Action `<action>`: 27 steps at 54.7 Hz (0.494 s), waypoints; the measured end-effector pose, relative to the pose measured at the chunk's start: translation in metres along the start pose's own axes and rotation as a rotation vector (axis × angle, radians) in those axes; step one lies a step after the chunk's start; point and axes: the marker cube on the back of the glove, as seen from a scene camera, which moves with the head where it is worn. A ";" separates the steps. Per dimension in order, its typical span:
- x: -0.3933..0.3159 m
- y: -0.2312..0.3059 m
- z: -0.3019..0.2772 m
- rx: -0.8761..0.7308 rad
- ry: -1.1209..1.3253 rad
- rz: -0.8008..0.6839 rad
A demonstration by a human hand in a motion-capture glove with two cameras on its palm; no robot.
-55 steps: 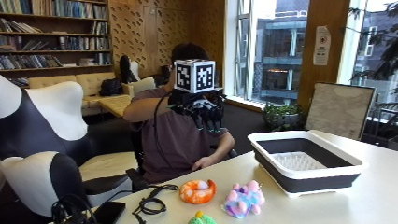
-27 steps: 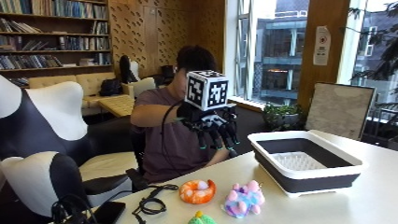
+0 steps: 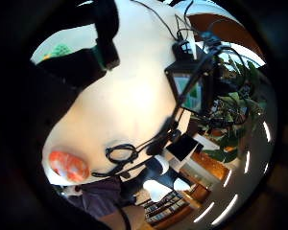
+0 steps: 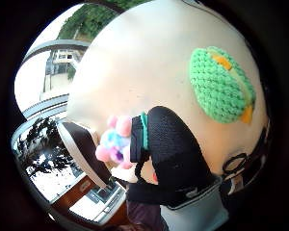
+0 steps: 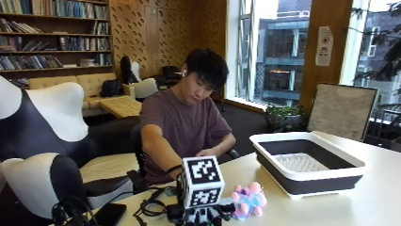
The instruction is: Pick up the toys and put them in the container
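Toys: pink toy [image 5: 249, 201] beside my gloved hand [image 5: 199, 215] on counter [image 5: 370, 207]; grip state cannot tell; risk knocking toy off the edge.

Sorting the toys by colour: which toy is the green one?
The crocheted green toy with orange patches, lying on the table; the others are an orange toy and a pink-blue toy.

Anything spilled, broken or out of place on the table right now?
Nothing stands out. The white-rimmed dark plastic container sits upright and empty on the pale table. The pink and blue knobbly toy, green crocheted toy and orange toy lie loose on the table, not yet binned. The black-gloved right hand is low beside the pink toy.
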 end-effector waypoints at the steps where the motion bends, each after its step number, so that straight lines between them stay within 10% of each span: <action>1: 0.001 -0.003 0.005 -0.017 -0.007 0.011; 27: -0.016 -0.008 0.044 0.256 -0.043 -0.010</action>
